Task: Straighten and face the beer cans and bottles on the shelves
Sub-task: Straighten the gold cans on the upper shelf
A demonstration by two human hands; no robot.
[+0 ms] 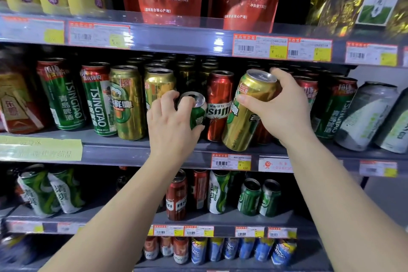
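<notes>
Four grey shelves (114, 152) with price tags along their edges fill the store view. On the middle one, green Tsingtao cans (64, 95) stand at far left; the left hand (172, 121) curls its fingers round a small green can (196, 110), beside a red can (218, 106); the right hand (280, 108) grips a tilted gold can (247, 112).

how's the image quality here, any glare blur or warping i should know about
Head view: wide-angle bending bows the shelf edges and leans the outer cans; glare streaks the clear price strip on the upper shelf; the bottom-left corner is smeared; the shelf backs are dark; the centre is sharp, with the left hand on the green can and the right hand on the tilted gold can.
</notes>
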